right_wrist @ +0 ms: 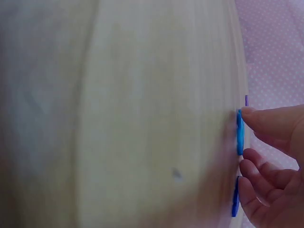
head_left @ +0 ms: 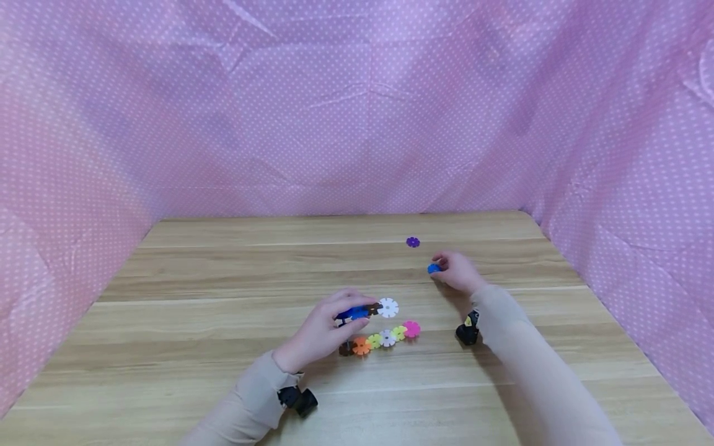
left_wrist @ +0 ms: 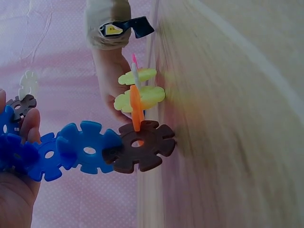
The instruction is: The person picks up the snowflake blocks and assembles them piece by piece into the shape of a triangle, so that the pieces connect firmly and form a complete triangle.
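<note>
A chain of linked notched plastic discs [head_left: 387,338] loops out from my left hand [head_left: 329,319]. The fingers and thumb hold its blue discs [left_wrist: 47,154]. One end carries a brown disc and a white disc [head_left: 388,308]; the other runs through a brown disc [left_wrist: 138,146], orange, yellow and pale discs to a pink disc [head_left: 411,329]. Farther right, my right hand [head_left: 457,272] is low at the table, its thumb touching the edge of a light-blue disc [right_wrist: 240,133]. A dark-blue disc [right_wrist: 236,196] lies by its lower fingers, hidden in the head view.
A loose purple disc [head_left: 413,242] lies beyond the right hand, towards the far edge of the wooden table [head_left: 251,266]. Pink dotted cloth [head_left: 334,124] hangs behind the table and on both sides. Each wrist wears a small black camera [head_left: 467,331].
</note>
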### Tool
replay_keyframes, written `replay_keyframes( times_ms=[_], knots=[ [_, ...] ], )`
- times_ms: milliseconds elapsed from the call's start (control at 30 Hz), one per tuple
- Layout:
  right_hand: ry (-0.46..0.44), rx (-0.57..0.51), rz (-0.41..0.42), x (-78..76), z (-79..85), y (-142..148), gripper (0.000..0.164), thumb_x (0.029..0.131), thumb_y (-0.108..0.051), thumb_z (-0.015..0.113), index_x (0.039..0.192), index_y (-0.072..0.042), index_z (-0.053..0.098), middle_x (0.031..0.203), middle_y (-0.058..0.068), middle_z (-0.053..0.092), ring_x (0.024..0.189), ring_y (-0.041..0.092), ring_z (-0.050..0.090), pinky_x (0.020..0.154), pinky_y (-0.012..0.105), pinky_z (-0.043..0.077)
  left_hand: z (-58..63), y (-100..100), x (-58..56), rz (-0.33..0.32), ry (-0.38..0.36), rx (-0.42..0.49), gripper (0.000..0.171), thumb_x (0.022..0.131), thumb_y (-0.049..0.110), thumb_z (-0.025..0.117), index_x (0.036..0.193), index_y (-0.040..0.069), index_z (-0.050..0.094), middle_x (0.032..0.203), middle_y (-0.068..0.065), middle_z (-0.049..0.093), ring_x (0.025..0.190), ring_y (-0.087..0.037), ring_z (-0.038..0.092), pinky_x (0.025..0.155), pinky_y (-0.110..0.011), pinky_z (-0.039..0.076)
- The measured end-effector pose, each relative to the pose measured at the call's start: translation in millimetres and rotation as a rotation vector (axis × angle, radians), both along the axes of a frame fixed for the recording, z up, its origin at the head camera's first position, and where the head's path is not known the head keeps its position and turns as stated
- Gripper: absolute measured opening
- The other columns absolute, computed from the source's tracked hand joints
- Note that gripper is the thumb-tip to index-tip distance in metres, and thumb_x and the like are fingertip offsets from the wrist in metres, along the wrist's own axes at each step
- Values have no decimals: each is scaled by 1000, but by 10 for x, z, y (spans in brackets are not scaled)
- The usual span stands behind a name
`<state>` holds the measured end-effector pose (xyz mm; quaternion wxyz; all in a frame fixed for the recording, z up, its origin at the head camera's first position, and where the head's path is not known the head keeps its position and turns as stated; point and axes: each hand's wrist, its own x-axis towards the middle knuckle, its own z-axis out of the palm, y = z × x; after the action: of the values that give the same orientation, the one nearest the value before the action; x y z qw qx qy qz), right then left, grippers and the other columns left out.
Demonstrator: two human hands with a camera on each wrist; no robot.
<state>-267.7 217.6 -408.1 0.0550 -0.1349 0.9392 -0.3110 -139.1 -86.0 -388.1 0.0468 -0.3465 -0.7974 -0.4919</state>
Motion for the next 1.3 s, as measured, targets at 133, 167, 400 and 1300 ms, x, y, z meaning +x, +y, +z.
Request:
replay_keyframes(
  times_ms=[133,167,400,1300],
  knots=[
    [34,23,11,-17,-22,-18,31,87,-7,64,113,9,58,108,27,62,101,40,60,90,50,49,5,0,5,5,-12,-5,32,93,16,61,124,13,62,118,-3,60,103,-16,58,86,-27,52],
    [38,27,12,-17,-21,-23,30,87,-7,64,112,8,58,107,27,62,101,39,60,90,50,49,6,-1,6,6,-14,-6,32,93,16,61,124,13,62,118,-3,60,103,-16,58,87,-28,52],
    [17,39,1,7,-13,-27,33,84,-7,68,114,4,59,103,22,62,96,33,58,88,48,48,-7,8,15,16,-13,-13,32,92,15,62,124,14,62,118,-2,61,106,-15,58,90,-31,51],
    [-127,-432,117,718,221,-275,14,92,-10,60,101,0,65,94,10,65,86,21,61,80,37,54,-33,76,65,12,22,2,32,92,13,61,124,11,61,121,-3,61,112,-19,57,96,-36,48]
  ],
)
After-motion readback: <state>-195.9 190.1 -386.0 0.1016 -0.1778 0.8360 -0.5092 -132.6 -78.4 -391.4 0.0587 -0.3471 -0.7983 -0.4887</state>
